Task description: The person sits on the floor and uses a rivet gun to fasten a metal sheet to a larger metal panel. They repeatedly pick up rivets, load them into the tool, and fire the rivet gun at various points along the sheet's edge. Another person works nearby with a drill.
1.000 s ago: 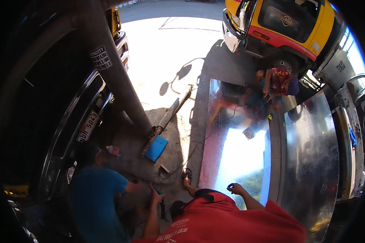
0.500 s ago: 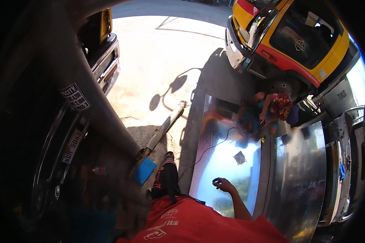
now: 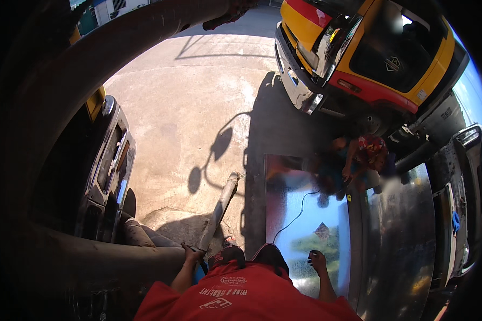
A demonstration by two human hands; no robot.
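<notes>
My left hand (image 3: 191, 253) is at the end of a thick grey pole (image 3: 118, 258), fingers apart and seemingly laid against it. Just below that hand, a strip of a blue flat object (image 3: 199, 274) shows beside my arm; the rest is hidden. My right hand (image 3: 317, 260) hangs over a shiny metal sheet (image 3: 300, 235) with its fingers curled. A small pale spot shows at its fingertips, too small to name. On the sheet lie a dark diamond-shaped piece (image 3: 322, 230) and a thin cable (image 3: 297, 214).
Another person (image 3: 369, 152) in a red patterned shirt crouches at the sheet's far end. A second metal sheet (image 3: 401, 235) lies to the right. Beyond stands a yellow and red vehicle (image 3: 380, 53). A pale pole (image 3: 219, 208) lies ahead; a vehicle front (image 3: 104, 176) is at left.
My view has shifted, and the grey pole now crosses the lower left. My left hand has come into view at its end. The right hand appears farther right, still over the sheet.
</notes>
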